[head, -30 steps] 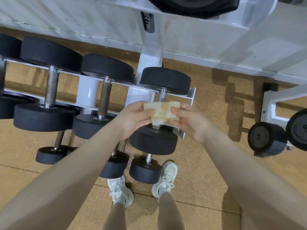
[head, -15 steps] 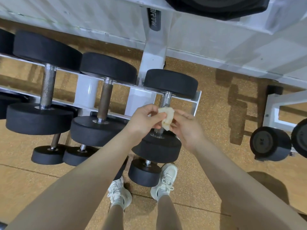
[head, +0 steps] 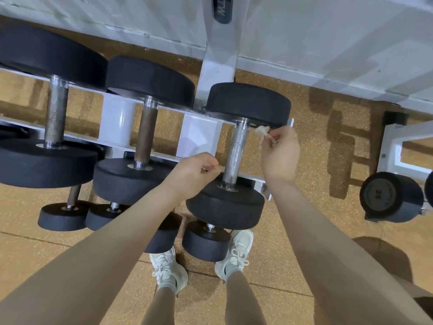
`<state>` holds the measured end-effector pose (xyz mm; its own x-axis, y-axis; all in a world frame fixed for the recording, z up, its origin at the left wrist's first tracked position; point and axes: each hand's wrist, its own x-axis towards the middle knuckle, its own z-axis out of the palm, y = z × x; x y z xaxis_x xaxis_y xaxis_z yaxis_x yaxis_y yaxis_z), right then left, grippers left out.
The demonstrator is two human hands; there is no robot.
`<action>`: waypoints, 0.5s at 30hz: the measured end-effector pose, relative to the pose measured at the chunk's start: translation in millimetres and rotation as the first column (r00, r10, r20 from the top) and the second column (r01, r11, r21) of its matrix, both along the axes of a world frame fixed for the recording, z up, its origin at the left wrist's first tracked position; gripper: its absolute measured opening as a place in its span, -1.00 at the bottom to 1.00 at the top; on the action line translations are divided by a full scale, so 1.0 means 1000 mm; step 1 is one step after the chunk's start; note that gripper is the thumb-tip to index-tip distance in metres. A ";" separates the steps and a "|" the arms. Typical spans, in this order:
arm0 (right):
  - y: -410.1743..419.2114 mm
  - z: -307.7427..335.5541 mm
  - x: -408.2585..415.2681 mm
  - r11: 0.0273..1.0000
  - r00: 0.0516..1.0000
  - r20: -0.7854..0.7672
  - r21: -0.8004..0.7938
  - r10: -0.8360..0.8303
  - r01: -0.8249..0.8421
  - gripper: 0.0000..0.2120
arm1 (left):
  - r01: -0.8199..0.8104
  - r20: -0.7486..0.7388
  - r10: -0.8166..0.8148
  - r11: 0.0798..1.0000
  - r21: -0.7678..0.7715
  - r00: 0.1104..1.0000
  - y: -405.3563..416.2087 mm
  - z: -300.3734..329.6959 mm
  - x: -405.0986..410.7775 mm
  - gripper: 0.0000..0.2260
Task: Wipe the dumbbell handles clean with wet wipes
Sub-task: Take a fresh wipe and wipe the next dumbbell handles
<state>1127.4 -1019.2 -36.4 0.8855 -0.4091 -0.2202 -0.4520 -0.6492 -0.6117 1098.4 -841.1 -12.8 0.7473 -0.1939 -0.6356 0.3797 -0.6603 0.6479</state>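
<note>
Right hand (head: pixel 280 152) pinched one end of the wipe (head: pixel 262 130) at 2 o'clock of the handle (head: pixel 235 152); left hand (head: pixel 195 173) curled at 8 o'clock, pinching what looked like the other end. Wipe seemed to pass behind the bar, not confirmed. Dumbbell sat on the white rack (head: pixel 199 133), rightmost slot. Risks, my read: thin twisted wipe could snag on the knurling and tear, or slip from a pinch under uneven pull. Narrow band might miss patches.
</note>
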 end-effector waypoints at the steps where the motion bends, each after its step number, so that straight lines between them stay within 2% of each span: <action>1: 0.003 -0.007 -0.002 0.999 0.999 0.040 -0.035 0.000 0.002 -0.87 | 0.022 -0.004 -0.022 1.000 0.005 1.000 0.003 -0.004 -0.003 -0.77; 3: 0.012 -0.021 -0.009 0.996 0.995 0.087 -0.075 0.052 -0.045 -0.79 | 0.064 -0.005 -0.064 0.998 0.012 0.998 0.008 -0.011 -0.008 -0.79; 8: 0.023 -0.032 -0.003 0.993 0.997 0.058 0.099 0.060 -0.065 -0.77 | 0.213 -0.007 -0.213 0.977 -0.031 0.977 0.018 -0.009 -0.013 -0.82; 11: 0.018 -0.027 -0.014 0.980 0.982 0.041 0.068 0.183 -0.185 -0.78 | 0.235 -0.043 -0.238 0.970 -0.065 0.970 0.023 -0.005 -0.015 -0.80; 13: 0.016 -0.025 -0.028 0.946 0.945 -0.043 0.014 0.324 -0.324 -0.79 | 0.226 -0.041 -0.230 0.970 -0.087 0.972 0.025 -0.003 -0.016 -0.79; 15: 0.013 -0.022 -0.034 0.922 0.912 -0.147 0.000 0.382 -0.387 -0.67 | 0.194 -0.049 -0.200 0.976 -0.100 0.979 0.025 -0.004 -0.019 -0.78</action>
